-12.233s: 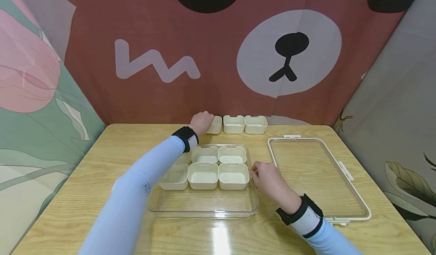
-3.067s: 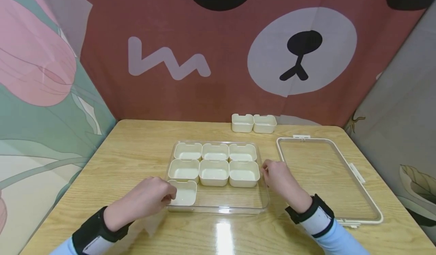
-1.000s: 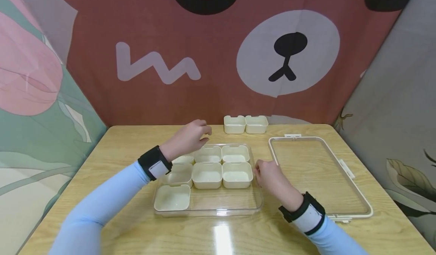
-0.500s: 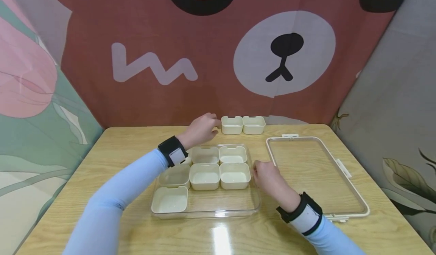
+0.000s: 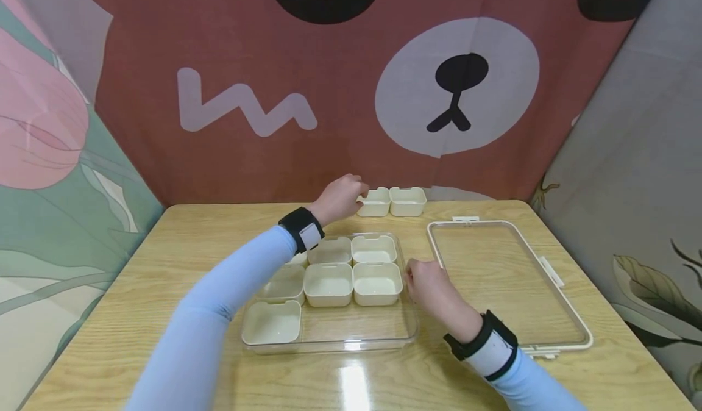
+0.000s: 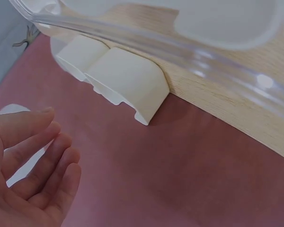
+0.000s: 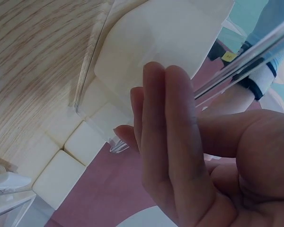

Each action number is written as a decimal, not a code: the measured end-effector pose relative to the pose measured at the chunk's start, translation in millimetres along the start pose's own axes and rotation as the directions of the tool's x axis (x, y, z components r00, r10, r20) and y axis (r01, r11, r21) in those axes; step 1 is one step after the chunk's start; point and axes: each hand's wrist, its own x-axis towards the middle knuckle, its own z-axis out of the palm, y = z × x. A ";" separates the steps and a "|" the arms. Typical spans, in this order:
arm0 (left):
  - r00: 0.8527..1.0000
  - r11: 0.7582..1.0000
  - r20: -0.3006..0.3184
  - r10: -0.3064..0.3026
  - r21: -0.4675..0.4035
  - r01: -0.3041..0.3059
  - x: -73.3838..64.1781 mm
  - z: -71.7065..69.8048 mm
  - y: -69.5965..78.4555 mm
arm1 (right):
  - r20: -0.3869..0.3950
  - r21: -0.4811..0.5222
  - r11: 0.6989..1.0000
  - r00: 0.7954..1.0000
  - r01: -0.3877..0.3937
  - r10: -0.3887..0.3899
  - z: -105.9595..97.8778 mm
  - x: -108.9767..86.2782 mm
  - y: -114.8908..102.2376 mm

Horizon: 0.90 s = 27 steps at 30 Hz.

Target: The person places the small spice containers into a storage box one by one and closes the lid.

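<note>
My left hand reaches to the back of the table, its fingers right at the nearer of two cream plastic cups, the left cup and the right cup. In the left wrist view, that hand is loosely bent with nothing in it. A clear plastic tray holds several matching cups; one cup sits alone in its front left corner. My right hand pinches the tray's right rim; the right wrist view has the fingers against the clear wall. My left forearm hides part of the tray's left side.
A clear lid with a white frame and side clips lies flat on the wooden table, right of the tray. A brown patterned cloth hangs directly behind the table, with printed cloths at both sides.
One cup left the back row and now stands in the tray's front left corner. My left hand then moved from over the tray back to the two remaining cups. The right hand stayed put.
</note>
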 end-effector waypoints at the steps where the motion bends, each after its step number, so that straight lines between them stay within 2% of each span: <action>1: 1.000 1.000 0.007 -0.008 0.001 0.008 2.7 1.6 -0.6 | 0.005 0.002 1.000 1.000 -0.005 0.005 0.0 0.0 -0.2; 8: 0.996 0.999 0.071 -0.053 0.016 0.052 18.9 14.3 -5.8 | 0.002 0.003 1.000 1.000 -0.005 0.005 2.0 -0.6 0.0; 18: 0.975 0.992 0.183 -0.122 -0.006 0.126 33.2 26.9 -11.8 | -0.022 -0.006 1.000 1.000 0.016 -0.016 4.5 -0.1 0.2; 23: 0.966 0.991 0.226 -0.125 -0.013 0.131 39.1 34.8 -13.1 | -0.017 -0.008 1.000 1.000 0.017 -0.017 4.5 0.5 0.8; 27: 0.969 0.994 0.222 -0.107 0.012 0.107 43.2 39.9 -13.0 | -0.005 -0.003 1.000 1.000 0.002 -0.002 3.1 0.9 1.2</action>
